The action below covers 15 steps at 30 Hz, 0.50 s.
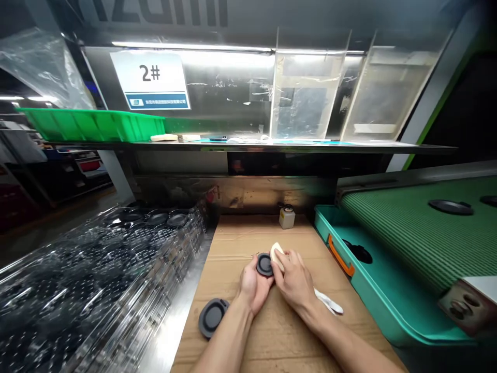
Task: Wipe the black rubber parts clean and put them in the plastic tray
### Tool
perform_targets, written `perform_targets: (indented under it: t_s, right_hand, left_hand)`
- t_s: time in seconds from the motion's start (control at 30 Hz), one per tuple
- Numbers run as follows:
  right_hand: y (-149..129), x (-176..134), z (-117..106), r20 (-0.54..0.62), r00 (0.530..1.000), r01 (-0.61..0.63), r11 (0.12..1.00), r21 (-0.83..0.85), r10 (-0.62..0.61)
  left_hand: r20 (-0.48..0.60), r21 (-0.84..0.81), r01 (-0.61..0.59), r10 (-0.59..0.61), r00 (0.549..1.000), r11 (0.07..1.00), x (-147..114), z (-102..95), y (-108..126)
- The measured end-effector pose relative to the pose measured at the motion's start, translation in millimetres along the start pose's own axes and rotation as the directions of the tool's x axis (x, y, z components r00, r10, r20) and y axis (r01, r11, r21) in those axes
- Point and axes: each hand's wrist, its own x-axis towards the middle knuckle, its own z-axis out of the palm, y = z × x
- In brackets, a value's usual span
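Note:
Over the cardboard sheet (233, 235), my left hand (248, 286) is closed around a round black lid-like part (264, 265), its recessed face turned up. My right hand (297, 282) grips a cream-coloured sponge pad (276, 254) right beside the part's right edge; whether the two touch is hard to tell. A larger round dark lid-like part (212, 317) with a small tab lies on the cardboard, left of my left forearm. Something white, perhaps a cloth (330, 302), lies by my right forearm, partly covered by it.
A small bottle (287, 217) with a dark cap stands at the back of the cardboard. Clear trays (155, 259) of black parts are stacked left. At right are a teal bin (382, 311) and a green conveyor belt (411, 223). A shelf (248, 147) with a green basket (97, 126) crosses above.

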Motion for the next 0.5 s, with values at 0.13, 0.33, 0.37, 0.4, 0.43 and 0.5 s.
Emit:
perform_targets:
  t_s: [0.13, 0.33, 0.37, 0.4, 0.43, 0.5]
  right_hand:
    - [8.8, 5.3, 3.0, -0.003, 0.999, -0.036, 0.98, 0.195, 0.037]
    - [9.1, 5.9, -8.2, 0.142, 0.98, -0.176, 0.936, 0.305, 0.138]
    - [7.1, 4.5, -10.6, 0.153, 0.98, -0.167, 0.946, 0.278, 0.128]
    - [4.1, 2.6, -12.8, 0.161, 0.98, -0.151, 0.959, 0.239, 0.115]
    - [0.4, 0.3, -14.8, 0.17, 0.981, -0.13, 0.974, 0.188, 0.098]
    - [-7.9, -3.7, -17.9, 0.22, 0.974, -0.071, 0.995, 0.066, 0.055]
  left_hand:
    - [-0.005, 0.02, -0.01, 0.01, 1.0, 1.0, 2.0, 1.2, -0.4]
    - [0.044, -0.006, -0.009, 0.009, 0.999, 1.0, 2.6, 1.9, -3.9]
    - [0.044, -0.002, -0.007, 0.007, 0.999, 1.0, 2.0, 1.7, -4.3]
    - [0.04, 0.01, -0.001, 0.0, 0.999, 1.0, 1.3, 1.3, -4.5]
    - [0.035, 0.028, 0.013, -0.014, 0.999, 1.0, 0.7, 1.0, -4.6]
    - [0.038, 0.072, 0.065, -0.068, 0.997, 0.995, -0.6, 0.6, -4.4]
